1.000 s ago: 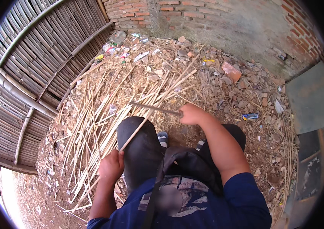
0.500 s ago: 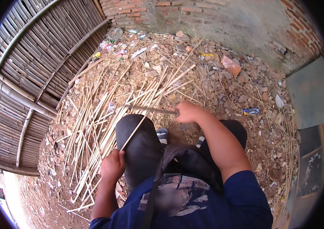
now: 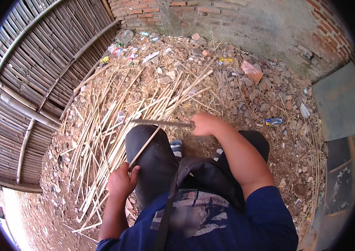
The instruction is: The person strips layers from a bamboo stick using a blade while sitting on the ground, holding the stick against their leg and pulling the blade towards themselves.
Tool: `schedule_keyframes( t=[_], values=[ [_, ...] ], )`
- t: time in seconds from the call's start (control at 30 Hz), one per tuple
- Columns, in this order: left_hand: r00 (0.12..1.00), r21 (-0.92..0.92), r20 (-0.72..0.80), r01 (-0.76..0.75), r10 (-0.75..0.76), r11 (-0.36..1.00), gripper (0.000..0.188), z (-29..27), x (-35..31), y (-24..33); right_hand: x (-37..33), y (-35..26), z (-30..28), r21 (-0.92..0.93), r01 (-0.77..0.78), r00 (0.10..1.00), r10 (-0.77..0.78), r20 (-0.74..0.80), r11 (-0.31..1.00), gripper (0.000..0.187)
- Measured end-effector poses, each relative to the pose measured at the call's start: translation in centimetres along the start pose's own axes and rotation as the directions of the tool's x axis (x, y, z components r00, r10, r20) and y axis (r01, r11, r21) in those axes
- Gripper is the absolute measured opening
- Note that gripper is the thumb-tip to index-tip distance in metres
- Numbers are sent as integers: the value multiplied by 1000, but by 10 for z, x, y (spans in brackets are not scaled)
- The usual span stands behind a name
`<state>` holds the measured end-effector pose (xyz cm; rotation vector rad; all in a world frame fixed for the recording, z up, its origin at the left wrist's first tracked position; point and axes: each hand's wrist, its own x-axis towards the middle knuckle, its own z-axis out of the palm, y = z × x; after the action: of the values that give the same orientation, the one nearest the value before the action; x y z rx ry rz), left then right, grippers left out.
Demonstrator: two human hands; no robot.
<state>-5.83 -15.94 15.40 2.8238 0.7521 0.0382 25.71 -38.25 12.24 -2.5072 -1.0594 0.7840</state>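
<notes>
My left hand (image 3: 119,181) is beside my left knee, closed around the lower end of a thin bamboo strip (image 3: 146,144). The strip slants up across the dark trouser leg. In front of my knees, my right hand (image 3: 206,124) grips the handle of a long, narrow knife (image 3: 162,123). Its blade points left, crossing over the strip's upper end above my left knee; whether they touch I cannot tell. Many pale split bamboo strips (image 3: 98,146) lie in a loose, crisscrossed heap on the ground to the left and ahead.
A bamboo-slat wall (image 3: 39,62) stands on the left, and a brick and plaster wall (image 3: 236,31) at the back. Rubble, a broken brick (image 3: 252,72) and a blue wrapper (image 3: 273,121) litter the ground. Grey panels (image 3: 340,100) lean at the right.
The knife blade was blurred with its tip slightly higher; now it looks sharper and more level. My left hand has shifted slightly left, and its thumb stands farther out.
</notes>
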Motion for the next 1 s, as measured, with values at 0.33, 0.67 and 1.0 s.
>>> schedule_keyframes(
  t=[0.33, 0.67, 1.0],
  values=[
    [998, 26, -55, 45, -44, 999, 40, 4, 0, 2, 11, 40, -14, 177, -199, 970, 220, -103, 964, 53],
    [1000, -26, -25, 9, -10, 1000, 43, 9, 13, -9, 3, 42, -22, 326, -204, 976, 166, 142, 923, 55],
    [1000, 10, -15, -10, 10, 1000, 46, 9, 12, -12, 4, -1, 6, -106, 91, 996, -93, -11, 990, 40]
  ],
)
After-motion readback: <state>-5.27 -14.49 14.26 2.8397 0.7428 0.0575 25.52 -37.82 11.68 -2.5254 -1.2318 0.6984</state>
